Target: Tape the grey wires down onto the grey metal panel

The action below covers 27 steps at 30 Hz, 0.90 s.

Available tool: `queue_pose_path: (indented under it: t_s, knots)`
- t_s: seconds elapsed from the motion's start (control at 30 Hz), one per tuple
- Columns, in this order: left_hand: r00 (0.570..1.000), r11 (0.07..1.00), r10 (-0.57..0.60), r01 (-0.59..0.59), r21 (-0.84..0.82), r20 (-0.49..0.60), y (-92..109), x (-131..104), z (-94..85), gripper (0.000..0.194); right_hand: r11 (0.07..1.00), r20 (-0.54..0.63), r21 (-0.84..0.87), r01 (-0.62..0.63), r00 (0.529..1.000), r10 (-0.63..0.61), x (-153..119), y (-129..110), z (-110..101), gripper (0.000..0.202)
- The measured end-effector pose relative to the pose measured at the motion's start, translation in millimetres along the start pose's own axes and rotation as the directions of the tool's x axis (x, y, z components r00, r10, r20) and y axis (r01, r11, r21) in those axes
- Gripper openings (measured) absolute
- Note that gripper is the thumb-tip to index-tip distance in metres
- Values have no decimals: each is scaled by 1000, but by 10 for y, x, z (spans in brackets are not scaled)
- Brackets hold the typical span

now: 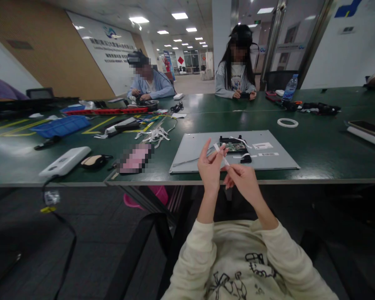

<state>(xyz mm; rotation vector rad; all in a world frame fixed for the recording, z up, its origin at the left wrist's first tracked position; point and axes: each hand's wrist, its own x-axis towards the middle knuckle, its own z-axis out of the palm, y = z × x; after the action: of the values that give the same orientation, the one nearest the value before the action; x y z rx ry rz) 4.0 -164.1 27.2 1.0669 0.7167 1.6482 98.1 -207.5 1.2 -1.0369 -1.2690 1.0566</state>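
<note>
While a thin, flat white strip [226, 161] bridges them, the left hand [210, 168] and right hand [245, 179] pinch it between fingertips, its long axis slanting upper left to lower right, near a flat grey rectangular panel [190, 146] on the glossy green tabletop [321, 162], under rectangular white ceiling lights [179, 16].

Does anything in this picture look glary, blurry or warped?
In the head view: ceiling lights glow white; the green table has a pale sheen toward its far side; things near the side edges look stretched and smeared; square blocks hide part of the pink item; the left hand and right hand are readable, though fine detail is soft.
</note>
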Motion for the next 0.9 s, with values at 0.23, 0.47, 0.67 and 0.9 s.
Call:
queue_pose_path:
  t_s: [0.23,0.47,0.67,0.9]
  knots:
    - [998,998,14,-17,-54,-58,-100,-11,32,28,957,31,271,-99,995,94,-107,64,60,39]
    - [979,960,-156,182,-213,132,64,43,44,33,983,-25,179,-28,999,33,-129,31,64,40]
    - [849,829,-398,495,-259,348,105,-6,70,44,995,-136,62,80,988,-71,-216,-22,96,38]
    - [947,965,-255,237,111,194,56,-92,114,48,995,-130,61,77,989,-68,-201,55,134,42]
